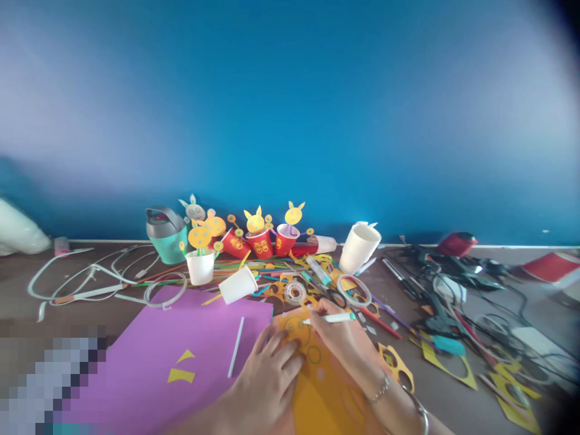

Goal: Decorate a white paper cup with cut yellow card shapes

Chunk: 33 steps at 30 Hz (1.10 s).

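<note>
My right hand grips a white marker with a green end. Its tip is at a sheet of orange paper lying in front of me. Outlines are drawn on that sheet: a round face with eyes near the top and a small circle below it. Spread over the sheet's left side, my left hand lies flat with its fingers apart and holds nothing. Purple paper is to the left, bearing a white stick and yellow scraps.
Behind the sheets stand red cups with paper animal faces, a white cup with another face and a toppled white cup. Stacked white cups, a tape roll and a green-grey container are nearby. Cables and a glue gun lie right.
</note>
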{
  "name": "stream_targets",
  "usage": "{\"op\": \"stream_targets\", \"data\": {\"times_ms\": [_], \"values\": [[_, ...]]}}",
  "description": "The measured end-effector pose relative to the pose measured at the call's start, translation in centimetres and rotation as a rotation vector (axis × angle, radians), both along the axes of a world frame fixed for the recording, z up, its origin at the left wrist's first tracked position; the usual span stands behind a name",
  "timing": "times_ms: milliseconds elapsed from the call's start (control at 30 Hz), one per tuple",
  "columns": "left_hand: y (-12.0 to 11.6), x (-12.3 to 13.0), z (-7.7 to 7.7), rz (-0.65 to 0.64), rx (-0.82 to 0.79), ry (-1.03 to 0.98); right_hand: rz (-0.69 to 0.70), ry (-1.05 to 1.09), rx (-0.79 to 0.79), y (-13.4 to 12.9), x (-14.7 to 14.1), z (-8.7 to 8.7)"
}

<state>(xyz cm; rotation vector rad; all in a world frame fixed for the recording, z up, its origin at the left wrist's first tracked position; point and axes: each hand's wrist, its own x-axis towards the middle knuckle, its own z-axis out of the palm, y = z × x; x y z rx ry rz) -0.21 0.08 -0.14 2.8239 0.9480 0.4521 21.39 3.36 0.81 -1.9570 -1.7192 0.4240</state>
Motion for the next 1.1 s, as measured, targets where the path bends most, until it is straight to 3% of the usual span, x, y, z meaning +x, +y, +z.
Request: {"op": "stream_targets", "data": {"times_ms": [300,633,933,1100], "values": [[0.1,0.0,-0.1,0.000,0.043,-0.021,0.008,-0.019,-0.065,0.1,-0.3,0.6],[0.1,0.0,0.4,-0.006,0.075,-0.048,0.033,-0.037,-0.082,-0.4,-1.5,4.5],[-0.1,0.1,0.8,0.009,0.030,-0.038,-0.020,-0.086,-0.083,-0.3,-1.3,3.5],[-0.1,0.0,0.8,0.011,0.009,-0.024,-0.004,-0.094,-0.100,-0.3,-1.8,4.5]]}}
